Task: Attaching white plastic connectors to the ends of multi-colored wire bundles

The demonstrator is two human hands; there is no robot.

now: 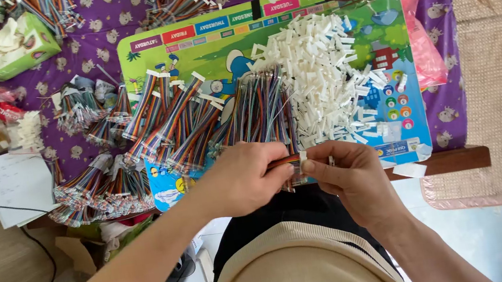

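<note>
My left hand [240, 179] is closed around a short multicoloured ribbon cable [286, 161] at the near edge of a colourful picture board [316, 0]. My right hand [341, 170] pinches a small white plastic connector [303, 155] against the cable's end. Just beyond my hands lies a spread of more striped ribbon cables [208, 117], and to their right a heap of white connectors [324, 74].
More cable bundles [98, 183] lie at the left on a purple patterned cloth [112, 9], others [173, 0] at the back. A green tissue box [14, 45], a white paper sheet [16, 188] and a pink plastic bag [426, 48] sit around the board. Woven mats flank the low table.
</note>
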